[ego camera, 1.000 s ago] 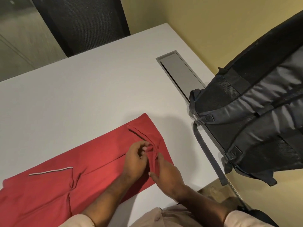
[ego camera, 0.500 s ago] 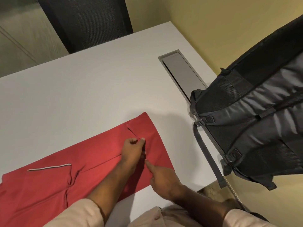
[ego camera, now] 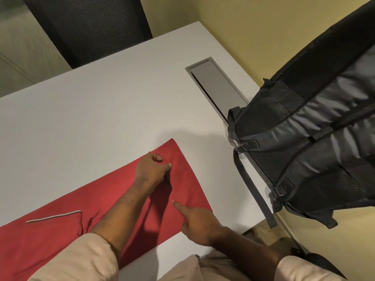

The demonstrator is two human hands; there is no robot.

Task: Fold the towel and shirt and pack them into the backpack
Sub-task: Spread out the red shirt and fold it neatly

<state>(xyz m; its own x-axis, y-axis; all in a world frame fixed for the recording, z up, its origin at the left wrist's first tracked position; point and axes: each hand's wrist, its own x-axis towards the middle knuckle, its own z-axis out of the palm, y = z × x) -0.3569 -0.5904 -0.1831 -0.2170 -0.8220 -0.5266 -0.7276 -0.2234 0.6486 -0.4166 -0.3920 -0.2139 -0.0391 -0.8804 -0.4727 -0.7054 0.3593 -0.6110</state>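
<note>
The red shirt (ego camera: 182, 179) lies partly folded on the white table (ego camera: 91, 118), left hand (ego camera: 151, 168) seemingly pinching its cloth, right hand (ego camera: 197, 220) pressing an extended forefinger on it, while packing the closed-looking backpack (ego camera: 304, 138) remains, no towel visible.

Single head view, looking steeply down and forward over near edge of table (ego camera: 101, 118). Close range. Chair (ego camera: 91, 27) beyond table's far edge, backpack (ego camera: 314, 138) at table's right edge.
</note>
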